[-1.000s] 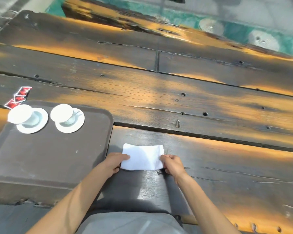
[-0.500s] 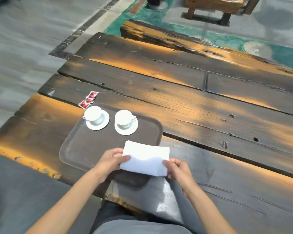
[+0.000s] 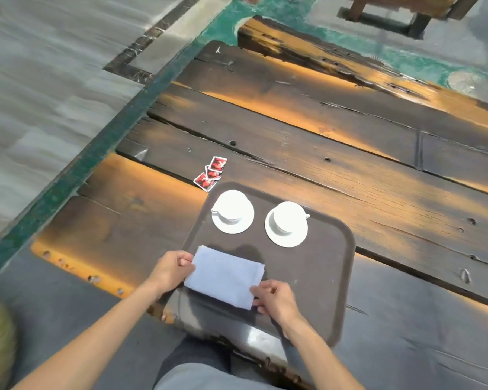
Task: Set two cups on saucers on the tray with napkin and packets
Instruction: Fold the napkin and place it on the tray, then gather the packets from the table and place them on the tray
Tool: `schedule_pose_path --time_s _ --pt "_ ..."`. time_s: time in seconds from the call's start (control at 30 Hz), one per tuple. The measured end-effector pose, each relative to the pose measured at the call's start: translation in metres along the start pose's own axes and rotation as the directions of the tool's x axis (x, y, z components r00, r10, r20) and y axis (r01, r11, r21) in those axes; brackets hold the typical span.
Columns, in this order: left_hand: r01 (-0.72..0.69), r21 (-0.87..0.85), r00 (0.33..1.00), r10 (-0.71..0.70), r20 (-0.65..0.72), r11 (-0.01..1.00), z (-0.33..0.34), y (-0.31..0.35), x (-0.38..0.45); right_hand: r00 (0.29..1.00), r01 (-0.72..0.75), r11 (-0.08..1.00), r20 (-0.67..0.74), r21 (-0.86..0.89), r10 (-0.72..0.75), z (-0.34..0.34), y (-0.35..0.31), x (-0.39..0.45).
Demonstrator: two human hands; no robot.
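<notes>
White napkin (image 3: 226, 275) lies diagonally, left-right.

The tray (image 3: 327, 266) is dark brown. Both cups (image 3: 231, 205) and their saucers (image 3: 286, 237) are plain white, as is the folded napkin (image 3: 224, 277). The packets (image 3: 210, 173) are red with white edges. The plank table (image 3: 321, 170) is blackened wood streaked orange.

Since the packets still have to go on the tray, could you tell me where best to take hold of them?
The red packets lie flat and overlapping on the table, just beyond the tray by its far left corner. Probably come from above and pinch the stack's free outer edges; flat sachets offer no other grip.
</notes>
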State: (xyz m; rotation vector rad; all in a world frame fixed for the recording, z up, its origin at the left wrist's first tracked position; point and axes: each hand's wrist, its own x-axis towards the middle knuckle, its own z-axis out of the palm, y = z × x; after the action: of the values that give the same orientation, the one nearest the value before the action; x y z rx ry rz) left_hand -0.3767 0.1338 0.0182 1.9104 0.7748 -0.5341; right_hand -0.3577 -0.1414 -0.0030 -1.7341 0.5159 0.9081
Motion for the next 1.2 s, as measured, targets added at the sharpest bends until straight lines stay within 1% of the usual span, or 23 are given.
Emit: schedule_pose_path --time_s 0.07,0.1,0.2,0.27,0.33,0.4,0.43,0.5,0.57,0.67,0.73,0.8,0.87,0.93,1.0,1.07,1.13,1.2 --pt "-0.027 0.166 0.999 0.032 -0.024 0.986 -0.003 -0.006 0.007 0.999 -0.004 0.998 -0.045 -0.059 0.001 0.014 0.001 0.005" --pt "-0.033 0.216 0.999 0.041 -0.035 0.976 -0.003 -0.009 0.009 0.997 -0.009 0.997 -0.074 -0.08 0.003 0.019 0.003 0.006" --pt "-0.052 0.248 0.995 0.071 -0.067 0.967 0.001 -0.02 0.012 0.986 -0.039 0.984 -0.166 -0.175 0.01 0.029 0.007 0.003" --pt "-0.113 0.336 0.985 0.15 -0.086 0.935 0.003 -0.028 0.014 0.977 -0.046 0.959 -0.213 -0.281 -0.016 0.03 0.007 -0.001" --pt "-0.172 0.465 0.973 0.222 -0.055 0.869 0.003 -0.031 0.016 0.973 -0.048 0.916 -0.225 -0.398 -0.046 0.028 0.002 -0.005" --pt "-0.215 0.506 0.968 0.251 -0.003 0.835 -0.002 -0.027 0.021 0.966 -0.027 0.867 -0.235 -0.497 -0.105 0.024 -0.011 -0.008" --pt "-0.24 0.499 0.964 0.267 0.018 0.833 -0.006 -0.022 0.026 0.961 0.002 0.857 -0.236 -0.516 -0.144 0.022 -0.021 -0.009" --pt "-0.286 0.438 0.95 0.312 0.013 0.852 -0.02 -0.007 0.039 0.943 0.083 0.851 -0.235 -0.519 -0.235 0.017 -0.049 -0.008" --pt "-0.315 0.358 0.936 0.35 -0.036 0.879 -0.04 0.015 0.057 0.916 0.171 0.853 -0.24 -0.493 -0.323 0.012 -0.086 -0.001" --pt "-0.336 0.253 0.915 0.378 -0.141 0.907 -0.069 0.051 0.094 0.877 0.298 0.872 -0.249 -0.388 -0.411 0.01 -0.149 0.024" --pt "-0.334 0.205 0.907 0.373 -0.197 0.92 -0.085 0.075 0.121 0.858 0.354 0.859 -0.236 -0.37 -0.456 0.012 -0.187 0.049" --pt "-0.295 0.198 0.92 0.334 -0.206 0.935 -0.099 0.097 0.145 0.849 0.389 0.84 -0.206 -0.378 -0.486 0.019 -0.221 0.076" --pt "-0.281 0.193 0.931 0.316 -0.184 0.94 -0.106 0.114 0.169 0.856 0.389 0.833 -0.179 -0.393 -0.484 0.03 -0.246 0.104" --pt "-0.263 0.158 0.941 0.289 -0.176 0.952 -0.109 0.127 0.189 0.876 0.357 0.83 -0.157 -0.429 -0.457 0.043 -0.265 0.133" --pt "-0.244 0.121 0.95 0.262 -0.167 0.962 -0.106 0.137 0.208 0.908 0.311 0.854 -0.134 -0.418 -0.396 0.056 -0.277 0.162" --pt "-0.235 0.108 0.961 0.248 -0.121 0.966 -0.102 0.143 0.226 0.934 0.259 0.875 -0.125 -0.409 -0.335 0.07 -0.285 0.187" --pt "-0.219 0.105 0.969 0.229 -0.091 0.97 -0.098 0.148 0.242 0.948 0.222 0.885 -0.122 -0.408 -0.294 0.084 -0.29 0.208" --pt "-0.22 0.092 0.969 0.229 -0.089 0.971 -0.094 0.151 0.254 0.957 0.179 0.893 -0.135 -0.413 -0.255 0.098 -0.292 0.224"
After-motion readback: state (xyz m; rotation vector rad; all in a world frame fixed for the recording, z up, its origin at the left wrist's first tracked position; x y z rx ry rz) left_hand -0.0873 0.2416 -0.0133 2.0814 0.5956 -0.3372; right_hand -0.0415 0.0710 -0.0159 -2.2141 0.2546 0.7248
